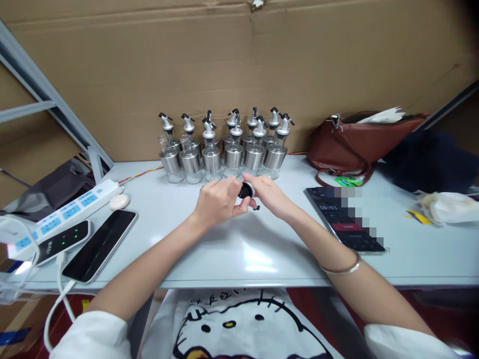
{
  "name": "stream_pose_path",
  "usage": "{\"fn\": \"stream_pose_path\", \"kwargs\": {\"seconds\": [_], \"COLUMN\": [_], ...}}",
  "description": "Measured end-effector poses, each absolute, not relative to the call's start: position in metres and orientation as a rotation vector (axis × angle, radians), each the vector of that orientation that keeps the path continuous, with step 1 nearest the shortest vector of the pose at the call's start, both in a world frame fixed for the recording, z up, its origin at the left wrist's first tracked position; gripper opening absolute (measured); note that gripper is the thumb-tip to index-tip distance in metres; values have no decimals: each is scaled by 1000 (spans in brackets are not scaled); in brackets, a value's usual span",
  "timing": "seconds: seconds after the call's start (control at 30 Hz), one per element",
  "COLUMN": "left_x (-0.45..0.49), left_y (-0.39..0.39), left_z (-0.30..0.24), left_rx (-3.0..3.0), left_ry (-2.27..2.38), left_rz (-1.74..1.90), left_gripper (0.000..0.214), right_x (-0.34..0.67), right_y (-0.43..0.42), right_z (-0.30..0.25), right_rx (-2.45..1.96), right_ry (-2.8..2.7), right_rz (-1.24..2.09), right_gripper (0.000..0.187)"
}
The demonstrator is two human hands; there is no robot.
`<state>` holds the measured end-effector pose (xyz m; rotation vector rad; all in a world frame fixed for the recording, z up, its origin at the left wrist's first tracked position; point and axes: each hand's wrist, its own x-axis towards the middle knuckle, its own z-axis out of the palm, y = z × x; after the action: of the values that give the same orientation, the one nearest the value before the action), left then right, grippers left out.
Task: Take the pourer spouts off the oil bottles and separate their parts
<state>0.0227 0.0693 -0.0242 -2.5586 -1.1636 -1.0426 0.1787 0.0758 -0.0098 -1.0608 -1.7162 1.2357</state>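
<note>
Over the middle of the table, my left hand (219,202) and my right hand (270,197) meet around a pourer spout (247,190). Its black ribbed stopper faces me, with a silver rim around it; a small black tip shows below my fingers. Both hands are closed on it, and the fingers hide much of it. Just behind them stand glass bottles with steel sleeves (233,155) in two rows. Most carry silver pourer spouts with black levers. Two front bottles at the left, one of them this bare-necked bottle (191,163), have no spout.
On the left lie a power strip (71,212), a power bank (63,242), a phone (101,247) with a white cable and a round white case (119,201). To the right are another phone (342,219), a brown bag (348,142) and a plastic wrapper (452,208). Cardboard (187,60) stands behind.
</note>
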Motion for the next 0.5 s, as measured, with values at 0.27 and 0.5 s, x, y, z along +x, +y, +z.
{"fn": "stream_pose_path", "kwargs": {"seconds": [0.27, 0.5], "left_x": [24, 22], "left_y": [81, 76], "left_z": [-26, -25], "left_rx": [-2652, -2639], "left_ry": [-1031, -1108], "left_rz": [-1095, -1399], "left_gripper": [25, 33], "right_x": [171, 157], "right_y": [72, 57], "right_z": [-12, -13], "right_rx": [-1044, -901], "right_ry": [-1520, -1447], "right_rz": [1189, 1052], "right_gripper": [65, 62]}}
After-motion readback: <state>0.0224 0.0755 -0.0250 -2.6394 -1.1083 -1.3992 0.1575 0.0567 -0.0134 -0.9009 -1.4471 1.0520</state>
